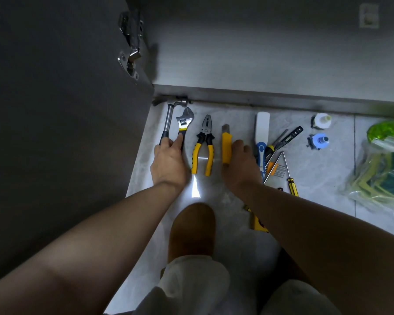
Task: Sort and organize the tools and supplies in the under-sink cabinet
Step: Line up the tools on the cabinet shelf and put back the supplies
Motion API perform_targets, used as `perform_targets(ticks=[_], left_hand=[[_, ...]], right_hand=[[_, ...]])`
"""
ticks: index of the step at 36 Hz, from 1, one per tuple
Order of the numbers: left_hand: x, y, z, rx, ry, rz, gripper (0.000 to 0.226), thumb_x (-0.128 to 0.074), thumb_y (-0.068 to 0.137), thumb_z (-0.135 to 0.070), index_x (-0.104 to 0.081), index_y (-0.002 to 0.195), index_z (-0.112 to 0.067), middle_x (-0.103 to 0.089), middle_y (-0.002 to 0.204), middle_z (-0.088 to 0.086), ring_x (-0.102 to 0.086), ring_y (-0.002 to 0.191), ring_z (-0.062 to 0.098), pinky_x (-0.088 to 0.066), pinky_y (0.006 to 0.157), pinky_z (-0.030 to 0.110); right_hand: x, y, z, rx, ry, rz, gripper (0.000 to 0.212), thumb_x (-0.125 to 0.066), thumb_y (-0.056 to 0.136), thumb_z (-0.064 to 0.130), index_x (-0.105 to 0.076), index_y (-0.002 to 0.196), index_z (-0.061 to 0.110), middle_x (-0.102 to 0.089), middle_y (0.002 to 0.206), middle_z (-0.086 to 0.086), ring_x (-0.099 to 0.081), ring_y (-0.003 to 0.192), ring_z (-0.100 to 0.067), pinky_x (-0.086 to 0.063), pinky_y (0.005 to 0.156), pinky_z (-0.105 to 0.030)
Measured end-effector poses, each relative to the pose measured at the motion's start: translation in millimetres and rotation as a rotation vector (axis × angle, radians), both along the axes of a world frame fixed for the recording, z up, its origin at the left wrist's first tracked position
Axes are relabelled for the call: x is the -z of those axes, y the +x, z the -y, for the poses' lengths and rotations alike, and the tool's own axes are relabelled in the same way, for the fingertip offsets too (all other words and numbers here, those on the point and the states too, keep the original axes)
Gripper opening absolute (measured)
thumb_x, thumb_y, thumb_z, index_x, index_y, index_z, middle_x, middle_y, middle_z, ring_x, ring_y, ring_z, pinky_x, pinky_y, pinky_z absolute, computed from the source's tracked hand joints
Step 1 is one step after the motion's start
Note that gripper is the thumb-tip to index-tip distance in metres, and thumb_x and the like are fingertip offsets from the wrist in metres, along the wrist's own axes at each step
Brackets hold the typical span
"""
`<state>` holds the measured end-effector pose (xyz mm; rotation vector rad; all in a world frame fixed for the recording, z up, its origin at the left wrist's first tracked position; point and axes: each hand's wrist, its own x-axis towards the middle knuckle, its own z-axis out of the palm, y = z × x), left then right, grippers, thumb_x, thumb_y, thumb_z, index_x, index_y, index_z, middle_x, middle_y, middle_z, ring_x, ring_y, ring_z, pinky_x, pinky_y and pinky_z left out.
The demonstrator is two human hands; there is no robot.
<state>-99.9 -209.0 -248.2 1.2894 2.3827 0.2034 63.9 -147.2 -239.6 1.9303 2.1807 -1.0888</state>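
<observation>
I was lining tools up: left hand (168, 162) gripped the hammer (168, 119), thumb on the wrench (185, 121); right hand (239, 164) touched the utility knife (226, 144) (grip unclear). Jumbled screwdrivers (292, 188) probably needed straightening next.

The person's two arms are bare, and so are the left hand (168, 160) and the right hand (239, 164). One foot wears a brown shoe (191, 230) with a round, soft-looking toe. Loose white trousers (191, 285) with folds and creases cover both legs.
</observation>
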Motion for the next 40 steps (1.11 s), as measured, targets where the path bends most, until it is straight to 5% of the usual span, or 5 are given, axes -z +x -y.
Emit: perform_targets(ticks=[8, 14, 21, 34, 40], left_hand=[[-6, 8, -3, 0.045, 0.191, -0.043, 0.039, -0.059, 0.092, -0.011, -0.059, 0.131, -0.013, -0.048, 0.113, 0.015, -0.051, 0.098, 0.032, -0.053, 0.078, 0.049], [4, 35, -7, 0.219, 0.006, 0.05, 0.08, -0.068, 0.09, -0.048, -0.024, 0.156, -0.04, -0.035, 0.127, 0.005, -0.045, 0.117, 0.023, -0.057, 0.078, 0.041], [4, 34, -8, 0.251, -0.096, 0.027, 0.085, -0.068, 0.091, -0.041, -0.016, 0.158, -0.044, -0.034, 0.128, 0.007, -0.042, 0.121, 0.026, -0.057, 0.084, 0.043], [-2, 35, -5, 0.194, -0.065, 0.017, 0.085, -0.069, 0.089, -0.041, -0.02, 0.158, -0.044, -0.036, 0.118, 0.006, -0.046, 0.11, 0.027, -0.055, 0.074, 0.04], [-3, 37, -2, 0.177, -0.054, 0.008, 0.08, -0.064, 0.093, -0.041, -0.02, 0.159, -0.039, -0.038, 0.119, 0.009, -0.046, 0.11, 0.027, -0.055, 0.074, 0.04]], right_hand=[[-4, -3, -3, -0.014, -0.024, 0.003, 0.044, -0.059, 0.091, 0.009, -0.039, 0.13, 0.01, -0.049, 0.124, -0.016, -0.054, 0.115, -0.038, -0.053, 0.089, -0.049], [-8, 1, 0, -0.026, -0.044, 0.005, 0.056, -0.068, 0.088, 0.026, -0.038, 0.133, 0.01, -0.046, 0.129, -0.015, -0.052, 0.119, -0.038, -0.052, 0.088, -0.05], [-8, 1, 4, -0.064, -0.018, 0.039, 0.054, -0.065, 0.09, 0.014, -0.035, 0.136, 0.012, -0.048, 0.127, -0.014, -0.057, 0.114, -0.038, -0.054, 0.085, -0.046], [-14, -2, -3, -0.096, 0.026, -0.032, 0.047, -0.061, 0.09, 0.013, -0.04, 0.132, 0.01, -0.046, 0.128, -0.016, -0.052, 0.116, -0.037, -0.053, 0.087, -0.048], [-15, 37, -19, 0.155, 0.218, 0.044, 0.045, -0.061, 0.089, 0.014, -0.041, 0.129, 0.007, -0.042, 0.13, -0.016, -0.056, 0.103, -0.035, -0.049, 0.073, -0.037]])
